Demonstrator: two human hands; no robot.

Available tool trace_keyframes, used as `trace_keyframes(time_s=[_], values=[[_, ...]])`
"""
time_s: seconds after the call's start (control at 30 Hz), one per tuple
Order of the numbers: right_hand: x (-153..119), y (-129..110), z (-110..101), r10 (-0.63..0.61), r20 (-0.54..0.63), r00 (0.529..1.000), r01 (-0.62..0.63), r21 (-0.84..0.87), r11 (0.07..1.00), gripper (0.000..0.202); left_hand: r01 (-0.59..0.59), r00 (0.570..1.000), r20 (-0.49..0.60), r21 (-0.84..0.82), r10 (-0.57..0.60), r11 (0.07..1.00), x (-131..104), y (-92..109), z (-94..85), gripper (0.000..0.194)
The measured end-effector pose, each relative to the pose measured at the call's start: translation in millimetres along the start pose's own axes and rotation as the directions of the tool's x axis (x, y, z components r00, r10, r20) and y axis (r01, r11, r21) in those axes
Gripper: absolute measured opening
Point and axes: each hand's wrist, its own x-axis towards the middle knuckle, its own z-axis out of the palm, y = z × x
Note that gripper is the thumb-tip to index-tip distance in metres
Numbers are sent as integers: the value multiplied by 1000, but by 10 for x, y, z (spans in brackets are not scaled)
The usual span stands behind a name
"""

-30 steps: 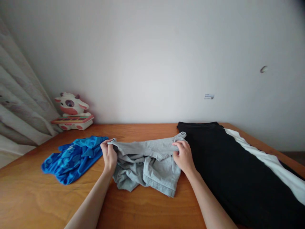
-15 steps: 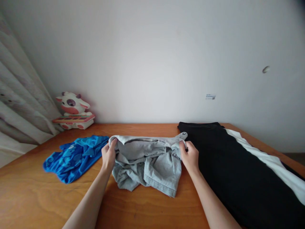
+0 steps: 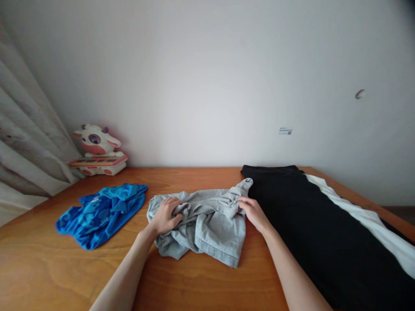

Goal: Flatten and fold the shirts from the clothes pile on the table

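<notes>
A crumpled grey garment (image 3: 217, 233) lies on the wooden table (image 3: 201, 285) in front of me, its hemmed opening toward the lower right. My left hand (image 3: 167, 215) rests on its left part, thumb and fingers closed round a fold of the cloth. At its right side, my right hand (image 3: 252, 211) pinches the fabric between thumb and fingers. A twisted corner of the garment sticks up beyond the right hand, close to the black cloth.
To the left lies a rumpled blue garment (image 3: 103, 214). A cow-shaped toy keyboard (image 3: 99, 151) stands at the back left, beside a curtain (image 3: 26, 142). Black cloth (image 3: 324, 233) with a white strip (image 3: 366, 216) covers the right side. Behind the table rises a wall (image 3: 201, 86).
The garment's upper edge, held stretched between both hands before, has sunk and bunched up. My left hand has moved right and onto the cloth; my right hand has shifted slightly left.
</notes>
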Motion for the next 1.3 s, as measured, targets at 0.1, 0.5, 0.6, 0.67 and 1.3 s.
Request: trace_keyframes(time_s=[0.1, 0.5, 0.6, 0.67, 1.3], values=[[-57, -31, -67, 94, 208, 974, -98, 10, 995, 16, 74, 994, 106, -374, -37, 924, 4, 8, -81, 12], [-116, -75, -301, -19, 275, 961, -84, 357, 930, 33, 105, 952, -139, -685, -271, 721, 83, 48, -256, 43], [49, -38, -282, -215, -438, 873, 369, 306, 878, 52, 78, 454, -807, -387, -379, 919, 159, -80, -271, 65], [120, 56, -258, -242, -590, 770, 358, 86, 930, 56, 210, 328, -914, -177, -240, 962, 134, -182, -281, 67], [106, 354, -1, -81, -403, 912, -88, -385, 919, 65, 67, 997, 27, 240, -76, 968, -15, -66, 413, 39]])
